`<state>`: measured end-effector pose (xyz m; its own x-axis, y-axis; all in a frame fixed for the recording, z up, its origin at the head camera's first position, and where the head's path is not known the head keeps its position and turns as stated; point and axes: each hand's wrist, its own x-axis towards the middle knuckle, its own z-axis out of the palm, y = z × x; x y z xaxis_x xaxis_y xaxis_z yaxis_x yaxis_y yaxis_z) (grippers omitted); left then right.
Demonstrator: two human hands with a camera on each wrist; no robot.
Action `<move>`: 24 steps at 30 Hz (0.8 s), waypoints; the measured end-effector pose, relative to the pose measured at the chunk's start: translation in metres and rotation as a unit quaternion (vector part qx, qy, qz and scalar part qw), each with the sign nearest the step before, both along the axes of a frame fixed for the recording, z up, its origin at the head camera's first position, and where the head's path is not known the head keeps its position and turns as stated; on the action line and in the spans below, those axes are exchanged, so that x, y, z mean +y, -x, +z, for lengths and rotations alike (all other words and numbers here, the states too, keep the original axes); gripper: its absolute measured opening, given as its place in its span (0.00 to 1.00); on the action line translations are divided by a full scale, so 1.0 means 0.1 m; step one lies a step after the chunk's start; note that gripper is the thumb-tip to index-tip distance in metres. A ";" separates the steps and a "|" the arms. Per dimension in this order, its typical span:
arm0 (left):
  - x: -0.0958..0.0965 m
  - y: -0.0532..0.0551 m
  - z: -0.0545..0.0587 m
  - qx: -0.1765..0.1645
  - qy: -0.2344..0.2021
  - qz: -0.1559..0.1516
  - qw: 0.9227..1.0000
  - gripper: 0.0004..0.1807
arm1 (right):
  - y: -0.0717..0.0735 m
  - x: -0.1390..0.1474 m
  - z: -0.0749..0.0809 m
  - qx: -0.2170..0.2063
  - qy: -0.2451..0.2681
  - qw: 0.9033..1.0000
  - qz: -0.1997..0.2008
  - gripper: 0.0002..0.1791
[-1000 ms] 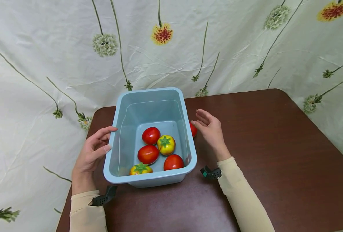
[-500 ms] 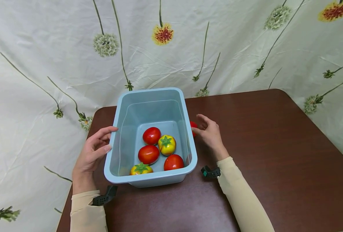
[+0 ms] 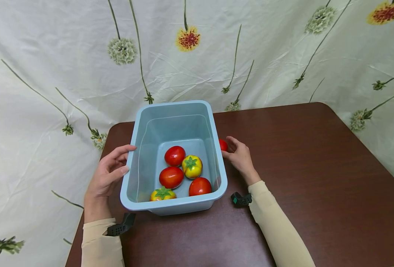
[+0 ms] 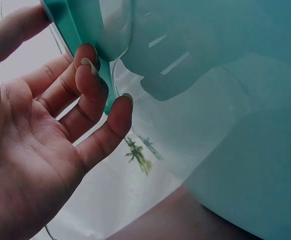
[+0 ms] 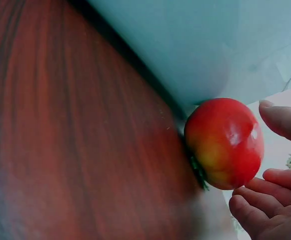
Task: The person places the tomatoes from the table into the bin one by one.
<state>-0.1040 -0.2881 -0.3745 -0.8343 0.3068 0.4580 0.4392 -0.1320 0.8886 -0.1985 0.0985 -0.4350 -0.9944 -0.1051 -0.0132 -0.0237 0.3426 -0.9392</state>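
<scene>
A light blue plastic tub (image 3: 173,207) stands on the table, holding several shiny red tomatoes (image 3: 171,177) and two yellow fruits (image 3: 192,166) with green leafy tops. On its left rim, my left hand (image 3: 103,174) holds the edge between thumb and fingers; the left wrist view has this hand (image 4: 45,120) at the rim, its other fingers bent beside the wall. Outside the tub's right wall lies another red tomato (image 5: 224,144), partly yellowish, its green leaves facing down. My right hand (image 3: 240,157) is beside it, fingertips right at its surface and thumb apart from it.
The dark reddish-brown wooden table (image 3: 317,178) extends to the right and toward the front. Behind it hangs a pale cloth (image 3: 270,44) printed with flowers. Black wrist devices (image 3: 241,199) sit on both forearms.
My right hand has lowered beside the tomato outside the tub, its fingers coming down around the far side. The left hand and the tub have stayed in place.
</scene>
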 end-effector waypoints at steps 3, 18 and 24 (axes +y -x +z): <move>0.00 0.00 0.00 -0.002 0.000 0.001 1.000 0.26 | 0.00 0.00 -0.04 -0.002 -0.006 1.000 0.005 0.38; 0.01 0.00 0.00 0.000 0.003 0.003 1.000 0.26 | 0.03 -0.03 -0.16 -0.006 -0.028 1.000 0.009 0.39; 0.00 0.00 -0.01 0.000 0.003 0.004 1.000 0.26 | 0.02 -0.05 -0.13 -0.010 -0.032 0.999 0.008 0.38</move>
